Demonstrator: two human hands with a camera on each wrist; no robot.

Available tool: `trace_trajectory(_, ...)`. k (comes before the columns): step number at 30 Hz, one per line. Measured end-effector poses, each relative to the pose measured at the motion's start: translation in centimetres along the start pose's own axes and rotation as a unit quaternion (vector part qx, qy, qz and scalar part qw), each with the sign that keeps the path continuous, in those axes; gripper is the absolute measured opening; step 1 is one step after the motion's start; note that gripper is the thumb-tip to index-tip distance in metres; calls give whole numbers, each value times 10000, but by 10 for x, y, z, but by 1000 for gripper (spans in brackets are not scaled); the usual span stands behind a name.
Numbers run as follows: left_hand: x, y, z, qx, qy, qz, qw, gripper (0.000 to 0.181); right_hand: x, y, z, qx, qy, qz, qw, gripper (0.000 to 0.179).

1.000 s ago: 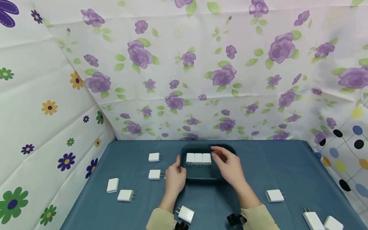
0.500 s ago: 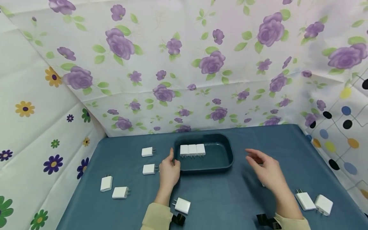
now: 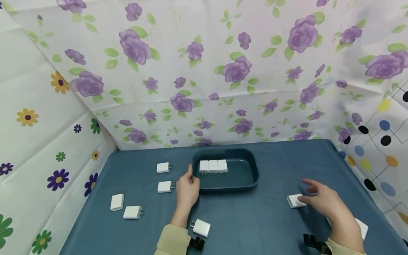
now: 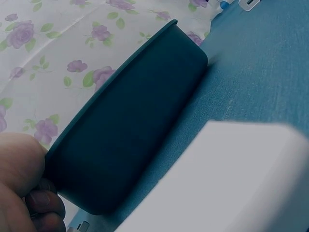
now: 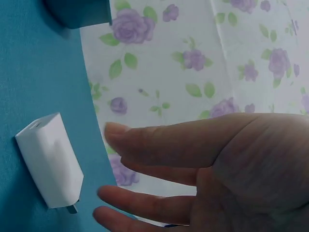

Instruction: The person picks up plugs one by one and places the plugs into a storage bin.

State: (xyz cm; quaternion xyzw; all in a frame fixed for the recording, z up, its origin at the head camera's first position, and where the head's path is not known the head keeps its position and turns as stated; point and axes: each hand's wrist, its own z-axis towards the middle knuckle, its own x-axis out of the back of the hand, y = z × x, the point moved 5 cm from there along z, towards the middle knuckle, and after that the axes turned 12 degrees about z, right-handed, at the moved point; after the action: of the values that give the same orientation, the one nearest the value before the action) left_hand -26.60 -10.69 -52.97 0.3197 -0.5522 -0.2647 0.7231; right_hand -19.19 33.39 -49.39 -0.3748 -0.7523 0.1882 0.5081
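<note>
A dark teal rectangular tray (image 3: 229, 188) stands at the back middle of the table. Three white plug chargers (image 3: 213, 166) sit side by side in its left part, prongs towards me. My left hand (image 3: 187, 191) grips the tray's left end; the left wrist view has the thumb at the rim and some fingers curled below. At the right, my right hand (image 3: 325, 200) is over a white charger (image 3: 294, 201), its thumb overlapping it in the head view. In the right wrist view that charger (image 5: 50, 162) lies apart from the spread thumb and fingers, which hold nothing.
Several loose chargers lie on the table left of the tray, among them one charger (image 3: 132, 212). Another charger (image 3: 201, 227) lies near my left wrist. Partly hidden behind my right forearm is a charger (image 3: 362, 228). Flowered cloth (image 3: 204, 88) hangs behind the table.
My right hand has moved out of the tray, rightwards and towards me, to the charger at the right. The left hand stays at the tray. The head view has shifted slightly.
</note>
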Motion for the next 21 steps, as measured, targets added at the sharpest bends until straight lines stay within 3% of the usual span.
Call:
trace_trajectory(5,2,-1,0,-3,-41,-19,10000,59,-9,3,7,-60,-37,-128,9999,88)
trace_trajectory(14,3,-3,-1,118,-53,-52,9999,58,-25,-5,20,355,118,-235,9990,61)
trace_trajectory(21,2,0,0,36,-24,-66,10000,58,-28,-6,19,349,39,-256,9991,62)
